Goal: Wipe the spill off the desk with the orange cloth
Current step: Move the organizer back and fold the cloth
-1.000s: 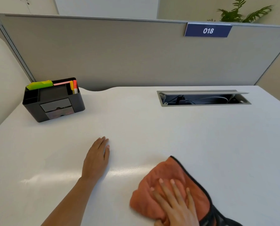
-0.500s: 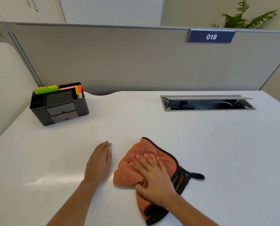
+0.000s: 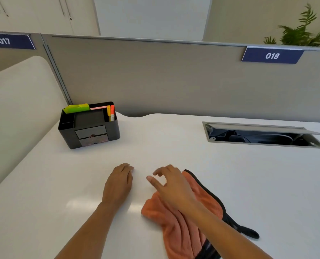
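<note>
The orange cloth (image 3: 181,223), edged in black, lies crumpled on the white desk (image 3: 258,184) near the front, right of centre. My right hand (image 3: 171,186) hovers over its far left corner. Its fingers are apart and loosely curled, reaching past the cloth's edge with nothing in them, while my forearm crosses over the cloth. My left hand (image 3: 119,184) rests palm down on the desk just left of it, fingers together. I see no liquid on the desk, only pale glare patches near my left wrist.
A black desk organiser (image 3: 89,128) with coloured notes and pens stands at the back left. An open cable hatch (image 3: 263,136) is sunk into the desk at the back right. A grey partition (image 3: 174,81) runs along the far edge.
My right hand pushed the cloth leftward and away toward my left hand, then lifted its fingers off it. My left hand stayed flat in place. The view tilted upward.
</note>
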